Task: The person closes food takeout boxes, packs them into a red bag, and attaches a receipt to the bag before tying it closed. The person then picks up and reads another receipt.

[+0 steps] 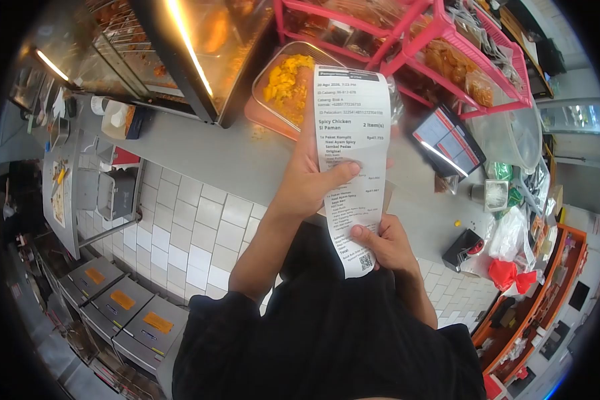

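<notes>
A long white printed receipt (352,127) is stretched out in front of me, its top lines reading an order for "Spicy Chicken Si Paman". My left hand (311,175) grips its left edge about halfway up, with the thumb pressed on the print. Lower down, my right hand (387,245) pinches the right edge close to the QR code at the bottom. The fingers behind the paper are mostly hidden. Just beyond the receipt, a metal tray (265,79) of yellow food stands on the counter, partly covered by the paper.
A lit glass food cabinet (200,60) stands at the upper left. Pink racks (440,40) with packaged food rise at the back right. A tablet (449,141) lies on the grey counter (227,157), near plastic bags (510,237). Grey lidded bins (123,303) line the left.
</notes>
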`<act>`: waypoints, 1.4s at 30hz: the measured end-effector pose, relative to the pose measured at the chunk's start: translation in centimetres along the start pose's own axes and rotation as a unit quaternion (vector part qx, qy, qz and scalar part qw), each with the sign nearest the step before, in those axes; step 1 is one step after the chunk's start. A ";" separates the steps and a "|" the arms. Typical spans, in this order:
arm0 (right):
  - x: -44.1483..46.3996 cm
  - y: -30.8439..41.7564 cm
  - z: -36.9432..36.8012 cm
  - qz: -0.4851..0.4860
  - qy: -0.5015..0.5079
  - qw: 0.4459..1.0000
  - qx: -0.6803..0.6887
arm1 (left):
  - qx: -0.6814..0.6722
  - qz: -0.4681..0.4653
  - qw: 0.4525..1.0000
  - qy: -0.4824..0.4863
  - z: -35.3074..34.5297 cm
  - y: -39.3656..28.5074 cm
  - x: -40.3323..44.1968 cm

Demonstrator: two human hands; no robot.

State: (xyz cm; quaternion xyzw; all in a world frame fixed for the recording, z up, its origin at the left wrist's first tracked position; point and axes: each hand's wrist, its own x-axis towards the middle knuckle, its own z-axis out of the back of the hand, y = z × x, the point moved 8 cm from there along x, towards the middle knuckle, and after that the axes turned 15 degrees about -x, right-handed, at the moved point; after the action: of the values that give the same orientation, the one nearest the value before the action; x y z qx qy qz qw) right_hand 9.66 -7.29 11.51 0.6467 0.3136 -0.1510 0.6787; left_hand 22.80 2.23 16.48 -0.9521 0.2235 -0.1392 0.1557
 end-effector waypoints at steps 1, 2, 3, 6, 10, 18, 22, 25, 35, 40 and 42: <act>-0.2 -0.2 0.1 -0.007 0.008 1.000 -0.007 | -0.003 0.006 1.000 0.001 -0.2 0.4 0.1; -0.4 -0.4 0.3 -0.014 0.014 1.000 -0.012 | -0.019 0.014 0.999 -0.033 -0.1 0.8 0.1; -0.5 -0.7 0.7 -0.012 -0.002 1.000 -0.006 | -0.035 0.028 0.997 -0.063 0.0 1.3 0.1; -1.3 -1.2 1.5 0.009 0.042 0.996 -0.083 | 0.021 0.038 0.984 -0.173 4.3 1.4 -1.1; -2.2 -1.4 4.4 0.184 -0.031 0.972 -0.143 | -0.046 0.001 0.989 -0.137 6.3 1.1 1.0; -8.6 -3.0 13.9 0.250 -0.127 0.936 -0.210 | 0.062 -0.001 0.959 -0.277 -1.8 12.9 4.2; -13.3 -4.8 21.3 0.299 -0.168 0.932 -0.119 | 0.081 0.144 0.981 -0.100 -6.6 23.9 5.5; -16.9 -8.7 28.2 0.266 -0.188 0.933 -0.157 | -0.060 0.165 0.982 -0.062 -5.5 27.8 8.6; -39.4 -29.8 74.2 -0.058 -0.861 0.488 -0.133 | 0.109 0.126 0.977 -0.136 -9.9 33.0 13.5; -43.2 -44.5 93.1 -0.354 -0.844 0.297 -0.274 | 0.219 0.112 0.942 -0.230 -8.0 37.7 15.1; -42.9 -45.5 95.6 -0.378 -0.803 0.310 -0.342 | 0.251 0.104 0.928 -0.257 -7.4 38.2 15.4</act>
State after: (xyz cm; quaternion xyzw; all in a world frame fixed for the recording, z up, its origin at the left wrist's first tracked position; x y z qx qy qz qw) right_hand -28.60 -114.29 -0.65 -0.2715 -0.1514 -0.7150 0.6262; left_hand 19.01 -39.26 12.55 -0.8567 0.2314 0.0756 0.4548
